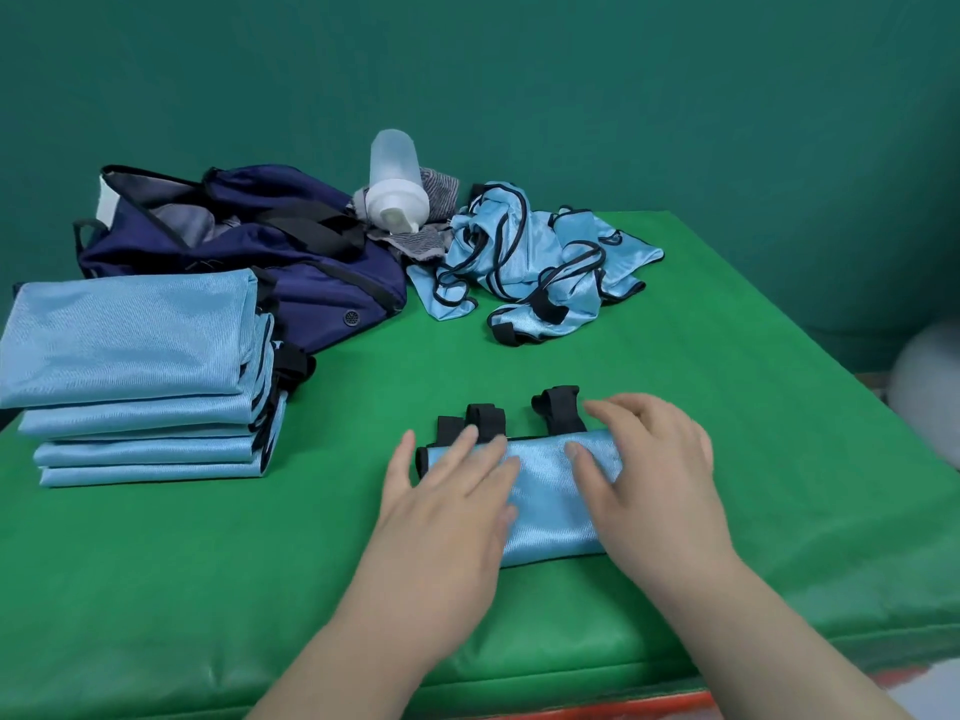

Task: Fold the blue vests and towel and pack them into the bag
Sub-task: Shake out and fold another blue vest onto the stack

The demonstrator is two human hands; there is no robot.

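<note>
From the head view, my left grip and right grip both lie flat with fingers straight, pressing the folded vest onto the green counter — I judge to set the crease so it stacks neatly. The stack of folded vests sits at left, just beside the open bag. The unfolded vests and the towel lie behind, not yet folded.

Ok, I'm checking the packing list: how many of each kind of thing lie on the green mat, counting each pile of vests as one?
Bag: 1
Bottle: 1
Striped towel: 1
Vest piles: 2, the folded stack and the tangled heap
Single folded vest: 1
Total: 6
</note>
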